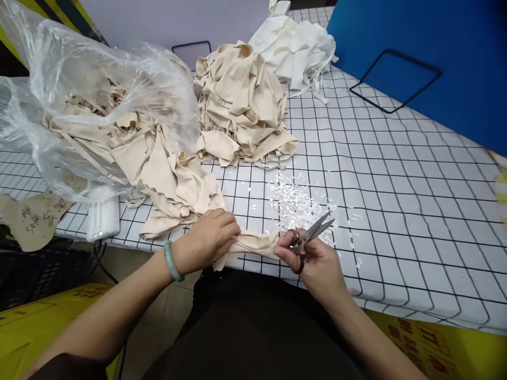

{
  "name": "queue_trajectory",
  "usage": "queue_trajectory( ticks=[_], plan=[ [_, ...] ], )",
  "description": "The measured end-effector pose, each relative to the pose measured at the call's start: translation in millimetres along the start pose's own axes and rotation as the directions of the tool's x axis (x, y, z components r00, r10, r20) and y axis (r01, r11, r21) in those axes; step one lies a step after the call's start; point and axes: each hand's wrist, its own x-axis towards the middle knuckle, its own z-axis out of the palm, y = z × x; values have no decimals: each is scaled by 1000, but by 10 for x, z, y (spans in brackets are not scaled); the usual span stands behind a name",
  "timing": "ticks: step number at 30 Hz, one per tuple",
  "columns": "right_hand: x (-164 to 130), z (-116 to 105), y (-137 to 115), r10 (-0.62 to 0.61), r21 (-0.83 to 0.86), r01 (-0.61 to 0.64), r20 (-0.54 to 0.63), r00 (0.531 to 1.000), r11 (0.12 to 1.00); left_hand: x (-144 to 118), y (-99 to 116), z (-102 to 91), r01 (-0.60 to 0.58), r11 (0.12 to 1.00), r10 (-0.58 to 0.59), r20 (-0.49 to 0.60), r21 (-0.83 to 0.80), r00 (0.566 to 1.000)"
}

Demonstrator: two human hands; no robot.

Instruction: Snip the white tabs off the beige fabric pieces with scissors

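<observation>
— Head view first: where are your hands?

— Your left hand [209,238], with a green bangle [173,261] at the wrist, is closed around a beige fabric strip [253,244] at the near edge of the desk [396,211]. Your right hand [312,261] has its fingers curled through the grips of the scissors [311,235] and also pinches the strip's other end.

— Which way do the scissors point?

— Their long axis runs from your right hand up and to the right, away from you, with the tips over the scattered white clippings [297,200]. The blades are slightly parted.

— And the strip?

— It lies roughly left to right between your two hands, hanging just over the desk edge.

— What lies around it?

— To your left a clear plastic bag [79,95] spills beige pieces; behind it sits a beige pile [241,105], and farther back a white pile [293,47].
</observation>
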Motion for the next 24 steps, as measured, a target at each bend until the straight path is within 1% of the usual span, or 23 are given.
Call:
queue_trajectory(
  ticks=[1,2,4,5,6,7,8,9,10,11,12,14,15,16,17,18,20,22,23,24],
  plan=[
    [9,-22,-9,-3,-8,3,-15,1000,1000,4,63,3,-3,1000,3,0,-1,1000],
    [13,-55,-19,-5,-23,4,-22,1000,1000,-5,124,-8,-9,999,9,-9,-40,1000],
    [4,-129,-37,-19,-76,18,-8,1000,997,-69,205,-66,-53,975,52,-10,-215,999],
    [-8,-157,-42,-31,-114,33,19,999,993,-119,209,-104,-76,948,76,-13,-308,997],
    [-23,-170,-43,-40,-152,49,57,998,987,-174,187,-141,-81,928,71,-40,-365,997],
    [-37,-165,-42,-51,-184,67,95,994,981,-229,141,-172,-59,926,26,-93,-372,995],
    [-45,-138,-40,-61,-208,86,123,990,974,-280,78,-193,-9,942,-49,-165,-334,985],
    [-46,-88,-41,-74,-223,104,140,987,969,-320,9,-199,57,961,-125,-243,-269,962],
    [-37,-17,-45,-94,-229,126,147,985,965,-347,-58,-191,119,974,-175,-302,-194,937],
    [-16,70,-54,-124,-235,156,145,982,960,-357,-115,-167,161,980,-192,-320,-121,928],
    [16,169,-68,-161,-246,192,142,977,950,-349,-157,-130,175,983,-182,-297,-52,937],
    [99,366,-105,-216,-293,256,161,963,921,-290,-202,-38,166,983,-147,-206,77,967],
    [141,448,-121,-217,-324,265,176,960,908,-249,-217,3,168,976,-145,-166,137,975],
    [175,509,-132,-196,-353,250,182,963,901,-211,-235,30,175,968,-152,-137,182,979],
    [196,546,-135,-158,-368,215,179,971,905,-180,-262,37,178,965,-158,-118,192,980],
    [201,557,-130,-113,-361,168,168,979,917,-162,-302,24,176,971,-160,-108,160,981],
    [161,516,-99,-45,-283,84,141,989,955,-169,-417,-59,163,987,-163,-113,-11,980],
    [76,431,-55,-28,-169,50,127,991,984,-216,-553,-174,177,968,-206,-157,-180,966],
    [30,389,-33,-33,-124,48,120,992,991,-242,-612,-223,216,954,-258,-197,-209,946],
    [-12,355,-13,-41,-91,52,110,993,994,-261,-655,-256,276,942,-321,-264,-192,910]
  ],
)
